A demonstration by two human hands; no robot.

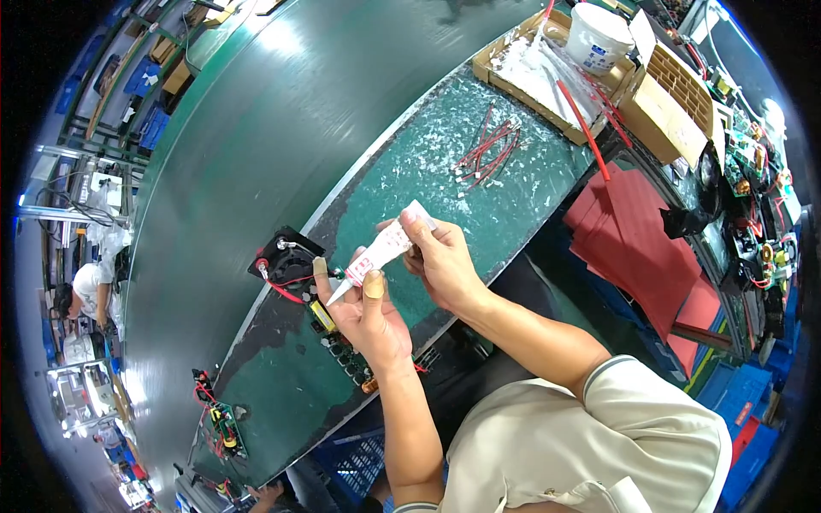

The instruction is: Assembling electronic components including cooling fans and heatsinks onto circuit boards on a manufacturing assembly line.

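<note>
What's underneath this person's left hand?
A circuit board on the green worktop shows past the left edge of the left hand; whatever lies directly behind the palm is covered.

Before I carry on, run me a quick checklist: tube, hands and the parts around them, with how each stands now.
1. Tube held: ok; the right hand grips its wide end.
2. Left hand pinching the tube: cannot tell; it is at the nozzle end, but its grip is unclear.
3. Nozzle open at the tip: cannot tell; too small to see.
4. Circuit board beneath fully in view: not ok; the left hand and wrist hide part of it.
5. Loose red wires away from both hands: ok; they lie farther up the bench.
</note>
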